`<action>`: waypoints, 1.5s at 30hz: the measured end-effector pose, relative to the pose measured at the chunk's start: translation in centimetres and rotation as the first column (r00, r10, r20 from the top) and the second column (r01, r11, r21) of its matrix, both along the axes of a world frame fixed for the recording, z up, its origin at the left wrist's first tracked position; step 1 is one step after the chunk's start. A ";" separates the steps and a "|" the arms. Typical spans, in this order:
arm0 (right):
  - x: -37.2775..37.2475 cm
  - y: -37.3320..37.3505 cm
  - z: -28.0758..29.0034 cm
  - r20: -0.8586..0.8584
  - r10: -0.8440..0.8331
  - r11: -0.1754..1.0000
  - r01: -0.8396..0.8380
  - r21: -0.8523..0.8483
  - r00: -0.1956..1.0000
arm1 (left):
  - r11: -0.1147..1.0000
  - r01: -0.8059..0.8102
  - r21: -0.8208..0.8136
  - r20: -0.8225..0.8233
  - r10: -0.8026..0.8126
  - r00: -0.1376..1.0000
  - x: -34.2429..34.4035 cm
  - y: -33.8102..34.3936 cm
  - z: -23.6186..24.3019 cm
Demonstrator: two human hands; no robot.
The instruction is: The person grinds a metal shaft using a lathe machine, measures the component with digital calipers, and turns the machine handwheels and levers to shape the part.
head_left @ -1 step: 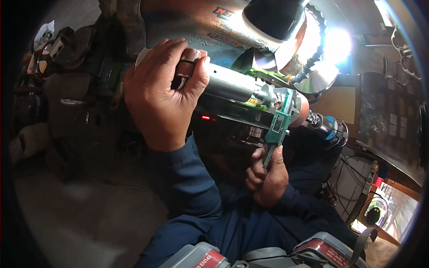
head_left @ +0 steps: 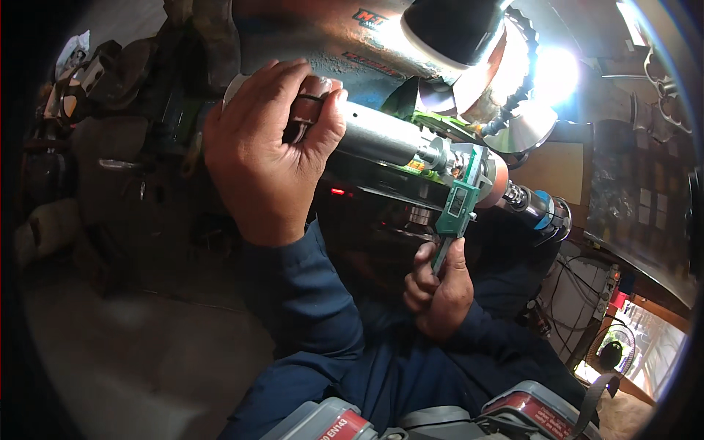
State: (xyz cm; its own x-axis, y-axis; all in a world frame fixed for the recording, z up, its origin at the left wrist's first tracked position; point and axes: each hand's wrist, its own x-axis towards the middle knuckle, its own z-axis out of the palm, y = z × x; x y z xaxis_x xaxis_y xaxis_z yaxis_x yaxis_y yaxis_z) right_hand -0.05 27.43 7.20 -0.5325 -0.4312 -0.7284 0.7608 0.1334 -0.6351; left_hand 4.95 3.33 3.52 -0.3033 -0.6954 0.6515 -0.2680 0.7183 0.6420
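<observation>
My left hand point(head_left: 260, 165) is wrapped over the left end of a grey metal cylinder point(head_left: 381, 137) with a small hole in its side. Its thumb lies along the near side, and a dark band circles one finger. Lower right, my right hand point(head_left: 441, 297) grips the lower beam of a green digital caliper point(head_left: 456, 209) between thumb and fingers. The caliper stands tilted, display facing me, with its jaws up at the metal fittings point(head_left: 438, 155) just right of the cylinder. Whether the jaws touch a part, I cannot tell.
A black lamp shade point(head_left: 451, 33) hangs over a large worn orange-and-grey housing point(head_left: 308, 37). To the right, a chuck-like metal piece with a blue band point(head_left: 544, 210) continues the cylinder's line. Grey respirator parts point(head_left: 330, 422) fill the bottom edge. A fan point(head_left: 614, 352) stands at lower right.
</observation>
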 end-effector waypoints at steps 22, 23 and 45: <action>-2.8 -0.8 5.4 0.200 0.005 0.986 -0.038 0.163 0.980 | 0.998 -0.038 -0.059 -0.004 0.037 0.999 0.2 0.0 -0.2; -3.2 -0.9 5.7 0.207 0.025 0.982 -0.063 0.179 0.978 | 0.998 -0.043 -0.044 -0.011 0.043 0.999 0.1 -0.1 -0.5; -1.1 -0.3 2.3 0.056 0.000 0.986 -0.009 0.167 0.998 | 0.998 -0.041 -0.037 -0.057 0.038 0.998 -0.3 -0.3 -0.8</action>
State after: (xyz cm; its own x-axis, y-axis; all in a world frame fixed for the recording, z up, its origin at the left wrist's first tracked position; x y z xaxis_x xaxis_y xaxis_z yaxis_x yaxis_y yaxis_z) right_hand -1.13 27.09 9.52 -0.4874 -0.3028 -0.8190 0.7935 0.2379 -0.5602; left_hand 4.63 3.03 2.67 -0.2383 -0.6804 0.6930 -0.2611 0.7322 0.6291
